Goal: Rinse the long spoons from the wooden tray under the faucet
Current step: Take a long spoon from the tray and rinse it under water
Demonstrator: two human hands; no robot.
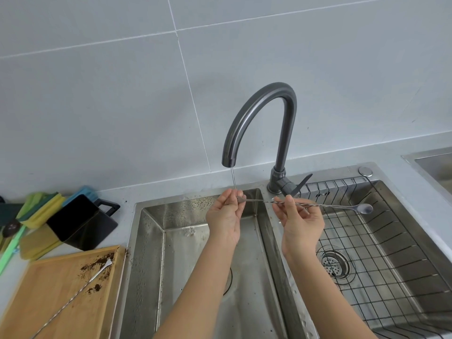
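A long twisted metal spoon [325,205] lies level across both my hands above the sinks, its bowl pointing right. My left hand [226,215] pinches its left end right under a thin stream of water from the dark curved faucet [259,113]. My right hand [300,221] grips the twisted shaft near the middle. A second long spoon [80,288] rests diagonally on the wooden tray [49,289] at lower left, among dark coffee-like crumbs.
The left sink basin [183,253] is wet and speckled. The right basin holds a black wire rack [381,243] over a drain. A black container [80,221], sponges and cloths [39,209] sit on the counter behind the tray.
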